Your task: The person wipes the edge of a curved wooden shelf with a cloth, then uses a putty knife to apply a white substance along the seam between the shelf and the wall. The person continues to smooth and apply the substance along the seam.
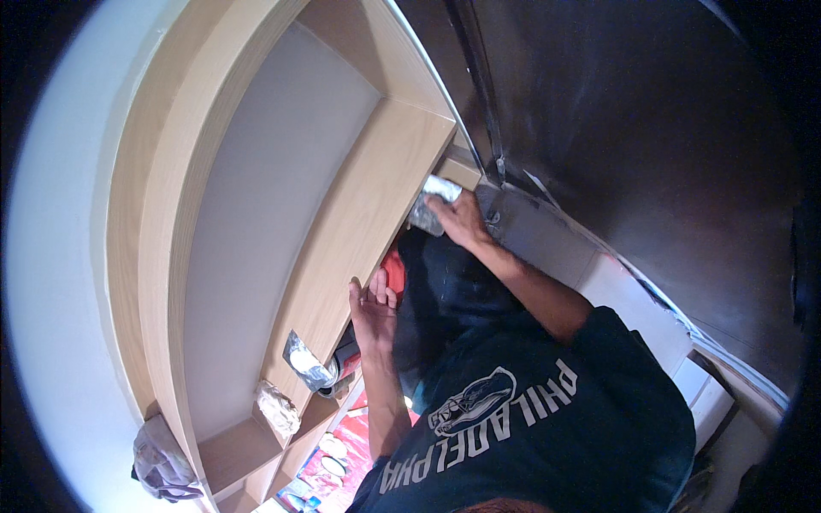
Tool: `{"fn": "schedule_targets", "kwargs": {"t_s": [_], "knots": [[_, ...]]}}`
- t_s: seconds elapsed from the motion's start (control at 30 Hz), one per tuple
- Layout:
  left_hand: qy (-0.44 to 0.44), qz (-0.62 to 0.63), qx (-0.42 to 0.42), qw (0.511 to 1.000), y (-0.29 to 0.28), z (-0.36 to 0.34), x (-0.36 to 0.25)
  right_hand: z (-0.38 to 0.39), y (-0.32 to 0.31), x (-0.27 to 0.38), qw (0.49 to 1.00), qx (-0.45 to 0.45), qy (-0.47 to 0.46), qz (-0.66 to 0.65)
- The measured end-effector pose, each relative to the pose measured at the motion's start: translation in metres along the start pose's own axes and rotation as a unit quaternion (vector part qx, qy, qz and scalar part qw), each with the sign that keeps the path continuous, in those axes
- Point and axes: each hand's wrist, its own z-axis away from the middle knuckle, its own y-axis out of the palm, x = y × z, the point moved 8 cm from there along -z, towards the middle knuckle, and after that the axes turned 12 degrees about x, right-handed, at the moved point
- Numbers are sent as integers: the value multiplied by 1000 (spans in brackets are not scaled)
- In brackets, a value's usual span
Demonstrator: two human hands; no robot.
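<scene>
My right hand [462, 218] is closed on a flat, shiny metal tool [423, 218], possibly a putty blade, at the right end of a light wooden shelf [359, 179]. My left hand [375, 312] is open, palm showing and fingers loosely bent, at the shelf's front edge. Just behind its fingertips is a red object [393, 265], partly hidden by the hand and my dark clothing. Another shiny metal blade [304, 363] lies on the shelf left of my left hand, beside a can [345, 359] below the edge and a crumpled pale wrapping [278, 409].
A wooden shelving frame [162, 239] stands against a white wall [60, 256], with a grey rag [162, 457] at its lower left. A large dark brown panel [641, 128] is on the right, above pale floor tiles [616, 295]. A red sheet with items [342, 445] lies below.
</scene>
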Motion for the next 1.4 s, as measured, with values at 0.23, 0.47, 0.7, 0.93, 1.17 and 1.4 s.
{"fn": "schedule_targets", "kwargs": {"t_s": [0.23, 0.47, 0.7, 0.93, 1.17, 1.4], "knots": [[2, -6, 0, 1000, 1, 0, 0, -9, -12, -5, 1000, -10, 8, -11], [6, -17, 0, 1000, 5, 0, -1, -16, -17, -27, 997, 4, 75, 9], [9, -17, -8, 1000, 4, 1, 0, -28, -34, -15, 991, -9, 130, -15], [-29, 34, 11, 999, 11, -8, 11, -29, -50, -16, 992, -66, 105, -16], [-71, 4, 113, 991, 72, -40, 48, -38, -61, -12, 994, -62, 88, -16], [-72, 14, 139, 988, 112, -78, 68, -21, -54, 5, 999, -17, 19, 26]]}}
